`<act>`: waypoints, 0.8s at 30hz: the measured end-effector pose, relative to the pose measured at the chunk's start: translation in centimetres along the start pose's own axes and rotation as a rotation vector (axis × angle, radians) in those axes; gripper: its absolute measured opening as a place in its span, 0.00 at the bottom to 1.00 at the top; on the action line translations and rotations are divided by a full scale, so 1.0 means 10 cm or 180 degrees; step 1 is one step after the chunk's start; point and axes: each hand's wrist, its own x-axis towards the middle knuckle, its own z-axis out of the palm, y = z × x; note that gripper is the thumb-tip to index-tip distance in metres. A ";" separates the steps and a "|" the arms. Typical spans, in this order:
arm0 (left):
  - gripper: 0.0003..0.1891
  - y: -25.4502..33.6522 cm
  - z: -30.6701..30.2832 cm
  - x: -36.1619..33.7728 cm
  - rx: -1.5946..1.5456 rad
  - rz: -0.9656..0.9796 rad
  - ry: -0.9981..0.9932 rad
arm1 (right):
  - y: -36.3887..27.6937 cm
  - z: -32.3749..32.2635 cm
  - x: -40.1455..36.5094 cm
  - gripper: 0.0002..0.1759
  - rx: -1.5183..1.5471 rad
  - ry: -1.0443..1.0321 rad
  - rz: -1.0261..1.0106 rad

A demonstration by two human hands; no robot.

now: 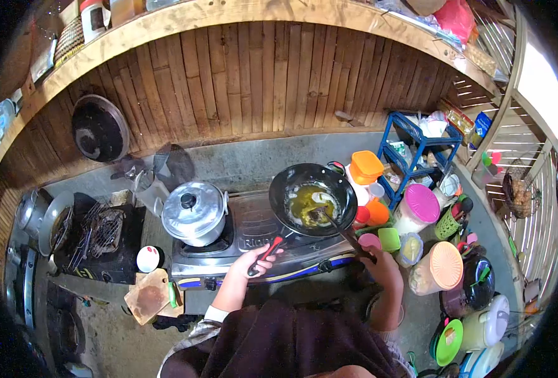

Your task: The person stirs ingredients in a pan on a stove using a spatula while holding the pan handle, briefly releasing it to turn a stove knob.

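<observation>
A dark wok (286, 179) sits over the right side of the steel gas stove (254, 217). Yellowish oil (307, 201) and some pale food pieces lie in its bottom. My left hand (252, 261) is closed around the wok's red and black handle (271, 249). In my right hand (381, 269) is the handle of a long dark spatula (347, 234), whose blade end dips into the oil. A lidded aluminium pot (194, 217) stands on the left burner.
Plastic tubs, including an orange-lidded container (439, 268) and a pink-lidded jar (420, 205), crowd the right side near a blue rack (417, 148). On the left are a blackened grill (99, 233), a chopping board (150, 296) with a green-handled knife (172, 294), and a white bowl (148, 259).
</observation>
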 end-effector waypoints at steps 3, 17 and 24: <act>0.23 -0.01 0.02 -0.01 0.0072 0.0056 0.0205 | 0.05 0.21 0.19 0.19 0.0012 0.0197 -0.0279; 0.24 0.00 -0.03 0.01 0.0222 0.0089 0.0190 | -0.14 0.42 0.66 0.20 0.0009 0.0349 0.0100; 0.24 0.00 -0.02 0.00 0.0174 0.0058 0.0210 | 0.00 0.36 0.56 0.21 -0.0117 0.0190 0.0081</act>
